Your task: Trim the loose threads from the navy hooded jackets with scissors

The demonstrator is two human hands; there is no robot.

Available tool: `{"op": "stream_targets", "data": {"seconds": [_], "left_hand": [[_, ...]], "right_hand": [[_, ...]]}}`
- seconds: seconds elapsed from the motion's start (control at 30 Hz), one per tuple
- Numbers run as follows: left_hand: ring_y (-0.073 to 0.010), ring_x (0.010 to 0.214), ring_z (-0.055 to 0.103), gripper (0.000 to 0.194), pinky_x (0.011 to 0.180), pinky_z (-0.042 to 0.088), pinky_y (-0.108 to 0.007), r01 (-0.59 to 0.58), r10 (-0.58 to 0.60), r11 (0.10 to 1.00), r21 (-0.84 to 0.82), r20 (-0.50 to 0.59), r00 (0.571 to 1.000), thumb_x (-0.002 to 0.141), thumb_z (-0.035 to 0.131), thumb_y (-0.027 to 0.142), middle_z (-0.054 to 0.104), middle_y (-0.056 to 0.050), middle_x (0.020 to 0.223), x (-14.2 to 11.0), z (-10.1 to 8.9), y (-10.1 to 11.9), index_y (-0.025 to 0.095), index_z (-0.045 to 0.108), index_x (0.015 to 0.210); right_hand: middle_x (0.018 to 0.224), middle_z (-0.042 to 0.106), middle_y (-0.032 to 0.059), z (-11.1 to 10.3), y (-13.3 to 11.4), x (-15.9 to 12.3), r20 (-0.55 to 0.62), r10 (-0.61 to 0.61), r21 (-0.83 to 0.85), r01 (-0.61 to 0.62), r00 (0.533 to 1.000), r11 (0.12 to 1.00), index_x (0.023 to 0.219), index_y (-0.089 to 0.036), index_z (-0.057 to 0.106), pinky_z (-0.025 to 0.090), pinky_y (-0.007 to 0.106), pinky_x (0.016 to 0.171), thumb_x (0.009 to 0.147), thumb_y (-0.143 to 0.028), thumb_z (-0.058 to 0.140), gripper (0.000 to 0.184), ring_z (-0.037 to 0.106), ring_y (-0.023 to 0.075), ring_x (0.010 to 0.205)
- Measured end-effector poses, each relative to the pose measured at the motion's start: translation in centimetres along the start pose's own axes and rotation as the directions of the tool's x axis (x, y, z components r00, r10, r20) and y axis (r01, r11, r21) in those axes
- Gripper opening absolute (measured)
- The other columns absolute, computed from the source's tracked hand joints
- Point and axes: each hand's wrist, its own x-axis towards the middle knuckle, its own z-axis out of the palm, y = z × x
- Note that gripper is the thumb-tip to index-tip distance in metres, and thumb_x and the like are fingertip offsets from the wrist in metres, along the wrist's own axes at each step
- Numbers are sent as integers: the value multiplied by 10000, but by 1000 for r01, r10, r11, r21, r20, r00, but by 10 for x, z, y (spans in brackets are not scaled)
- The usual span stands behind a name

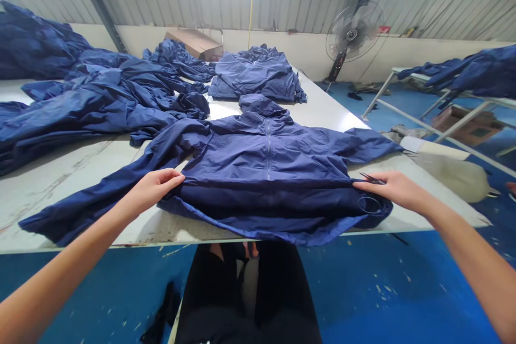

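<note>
A navy hooded zip jacket (266,161) lies face up on the white table (60,172), its hem folded up toward the chest. My left hand (155,187) pinches the left end of that fold. At the right end of the fold my right hand (393,189) grips the cloth and also holds small black scissors (373,178), whose blades point left over the jacket. The jacket's left sleeve stretches toward the table's front-left edge.
A heap of navy jackets (80,97) covers the table's left side. A neat folded stack (256,75) sits at the far end beside a cardboard box (193,43). A standing fan (355,32) and a metal rack with more jackets (475,72) stand to the right over blue floor.
</note>
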Motion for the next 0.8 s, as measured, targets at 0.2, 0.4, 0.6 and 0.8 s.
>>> {"op": "stream_targets", "data": {"seconds": [0.2, 0.4, 0.6, 0.8], "left_hand": [[-257, 780, 681, 367, 718, 509, -335, -115, 122, 895, 431, 11, 992, 856, 483, 468, 710, -82, 868, 26, 23, 8, 180, 705, 904], [-284, 1126, 628, 337, 977, 482, -414, -428, 536, 680, 596, -5, 844, 957, 432, 286, 631, -140, 1268, 5, 58, 63, 171, 619, 1213], [-330, 1365, 466, 780, 1139, 362, -516, -635, 646, 606, 479, 168, 744, 838, 635, 582, 515, -178, 1466, -23, 112, 76, 143, 425, 1446], [-293, 1263, 554, 447, 1091, 417, -489, -628, 702, 612, 480, 37, 712, 932, 576, 391, 601, -165, 1362, -47, 119, 50, 147, 564, 1306]], "right_hand": [[748, 739, 55, 33, 1, 17, -6, 122, -113, -122, 992, 986, 700, -207, 713, 451, 310, 618, 721, -606, 640, 406, 668, 258, 733], [845, 754, 87, 59, -12, 16, -97, 157, -307, -180, 983, 934, 816, -222, 744, 420, 309, 574, 780, -471, 614, 283, 682, 272, 747], [1028, 721, 94, 59, -65, -9, -473, -189, -344, 17, 861, 939, 1008, -205, 703, 429, 312, 615, 882, -418, 542, 296, 680, 260, 830], [864, 731, 49, 107, -96, -14, -195, -272, -87, 260, 942, 962, 812, -233, 661, 453, 285, 656, 903, -374, 527, 215, 681, 214, 767]]}}
